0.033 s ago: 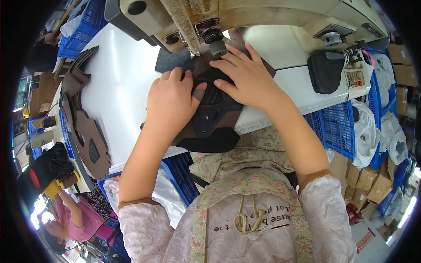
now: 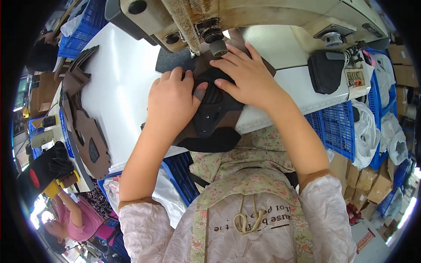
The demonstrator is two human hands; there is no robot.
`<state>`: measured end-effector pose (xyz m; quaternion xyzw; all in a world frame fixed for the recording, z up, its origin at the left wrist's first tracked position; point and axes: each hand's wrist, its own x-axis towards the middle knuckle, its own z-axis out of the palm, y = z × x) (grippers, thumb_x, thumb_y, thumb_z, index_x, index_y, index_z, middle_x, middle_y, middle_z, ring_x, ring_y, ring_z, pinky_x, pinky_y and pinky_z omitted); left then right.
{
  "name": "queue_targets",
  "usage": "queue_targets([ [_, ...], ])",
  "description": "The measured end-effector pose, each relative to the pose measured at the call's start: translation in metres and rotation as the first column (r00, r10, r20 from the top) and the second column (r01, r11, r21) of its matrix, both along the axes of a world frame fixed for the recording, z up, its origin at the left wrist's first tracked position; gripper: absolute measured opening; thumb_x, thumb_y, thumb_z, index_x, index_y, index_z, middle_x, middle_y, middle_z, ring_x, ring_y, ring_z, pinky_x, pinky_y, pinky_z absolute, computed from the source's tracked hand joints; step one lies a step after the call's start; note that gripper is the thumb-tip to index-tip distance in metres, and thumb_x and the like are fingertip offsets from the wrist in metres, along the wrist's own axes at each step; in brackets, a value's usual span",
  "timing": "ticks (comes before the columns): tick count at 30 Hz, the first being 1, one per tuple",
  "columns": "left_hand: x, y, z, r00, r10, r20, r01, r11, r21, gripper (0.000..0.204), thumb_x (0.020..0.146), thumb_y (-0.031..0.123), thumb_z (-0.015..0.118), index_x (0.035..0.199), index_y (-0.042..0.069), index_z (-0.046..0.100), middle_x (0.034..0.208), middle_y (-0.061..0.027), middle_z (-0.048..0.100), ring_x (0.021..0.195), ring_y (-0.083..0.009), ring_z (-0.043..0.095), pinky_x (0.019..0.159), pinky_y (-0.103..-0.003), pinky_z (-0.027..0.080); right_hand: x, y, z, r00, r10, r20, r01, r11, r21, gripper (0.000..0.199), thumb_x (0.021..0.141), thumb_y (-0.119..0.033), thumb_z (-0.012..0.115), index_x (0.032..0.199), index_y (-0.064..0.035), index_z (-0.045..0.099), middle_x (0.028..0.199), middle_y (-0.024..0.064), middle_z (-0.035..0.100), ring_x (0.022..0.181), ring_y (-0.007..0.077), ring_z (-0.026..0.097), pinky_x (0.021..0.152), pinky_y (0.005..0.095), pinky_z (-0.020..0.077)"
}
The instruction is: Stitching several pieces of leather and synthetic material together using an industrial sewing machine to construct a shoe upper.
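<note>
The black-and-brown panel [image 2: 208,117] lies on the white desk [image 2: 116,83], partly beneath the head of the sewing machine [image 2: 272,15], its near end reaching past the desk's front edge. The right hand [image 2: 243,79] rests on it, grip spread, fingertips near the presser. The left hand [image 2: 171,98] presses its left side, fingers bunched, thumb apart; whether that grip pinches the edge, I cannot tell. Brown cut pieces [image 2: 95,151] lie at left.

From my distant post I count one left hand [image 2: 172,100] and one right hand [image 2: 245,79]; beneath them, one brown-and-black layered piece [image 2: 209,120]; beyond them, one sewing machine [image 2: 272,15]; right of them, one black pouch-like object [image 2: 326,72]; well left, one co-worker [image 2: 85,222]
</note>
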<state>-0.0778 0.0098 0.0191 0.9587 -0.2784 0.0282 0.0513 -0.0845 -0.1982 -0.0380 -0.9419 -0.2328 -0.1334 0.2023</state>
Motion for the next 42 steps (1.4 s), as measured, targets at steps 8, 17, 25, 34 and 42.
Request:
queue_targets([
  [8, -0.007, -0.005, -0.005, 0.997, 0.065, 0.034, -0.066, 0.998, 0.010, 0.040, 0.088, 0.036, 0.063, 0.105, 0.000, 0.070, 0.096, -0.0130, 0.064, 0.085, -0.0318, 0.063, 0.075, -0.041, 0.051, 0.009, -0.007, -0.003, 0.999, 0.049, 0.005, -0.049, 0.998, -0.033, 0.040, 0.089, -0.039, 0.061, 0.122, -0.0168, 0.063, 0.139, 0.0003, 0.054, 0.136, 0.0203, 0.040, 0.116, 0.0531, 0.0203],
  [17, -0.003, -0.004, 0.010, 0.993, 0.072, -0.099, -0.073, 0.997, -0.006, 0.047, 0.084, 0.040, 0.068, 0.106, -0.002, 0.069, 0.100, -0.0149, 0.065, 0.089, -0.0332, 0.063, 0.079, -0.042, 0.051, 0.009, -0.008, 0.002, 0.996, 0.088, 0.030, -0.086, 0.995, -0.056, 0.035, 0.091, -0.034, 0.059, 0.120, -0.0148, 0.064, 0.137, 0.0012, 0.055, 0.135, 0.0219, 0.041, 0.115, 0.0516, 0.0221],
  [25, 0.013, 0.039, 0.012, 0.923, -0.270, -0.275, 0.201, 0.946, -0.256, 0.062, 0.077, 0.034, 0.076, 0.124, -0.003, 0.059, 0.129, -0.0192, 0.059, 0.122, -0.0362, 0.053, 0.102, -0.041, 0.043, -0.026, 0.026, 0.002, 0.992, -0.119, 0.048, 0.113, 0.986, 0.119, 0.035, 0.090, -0.027, 0.061, 0.116, -0.0053, 0.065, 0.125, 0.0107, 0.061, 0.126, 0.0274, 0.050, 0.110, 0.0496, 0.0299],
  [34, 0.002, 0.029, 0.004, 0.954, -0.224, -0.197, 0.183, 0.961, -0.209, 0.060, 0.081, 0.035, 0.072, 0.123, -0.005, 0.058, 0.129, -0.0201, 0.058, 0.123, -0.0360, 0.052, 0.102, -0.042, 0.043, -0.021, 0.016, 0.002, 0.996, -0.076, 0.051, 0.072, 0.995, 0.075, 0.036, 0.092, -0.032, 0.058, 0.118, -0.0079, 0.065, 0.128, 0.0074, 0.060, 0.128, 0.0242, 0.049, 0.111, 0.0490, 0.0290],
  [42, 0.000, 0.023, -0.001, 0.972, -0.183, -0.148, 0.154, 0.971, -0.184, 0.060, 0.083, 0.037, 0.070, 0.124, -0.004, 0.058, 0.128, -0.0197, 0.059, 0.122, -0.0350, 0.053, 0.101, -0.041, 0.044, -0.013, 0.012, -0.001, 0.996, -0.063, 0.070, 0.061, 0.998, 0.033, 0.035, 0.093, -0.031, 0.056, 0.119, -0.0092, 0.064, 0.129, 0.0053, 0.059, 0.128, 0.0227, 0.049, 0.111, 0.0512, 0.0279],
])
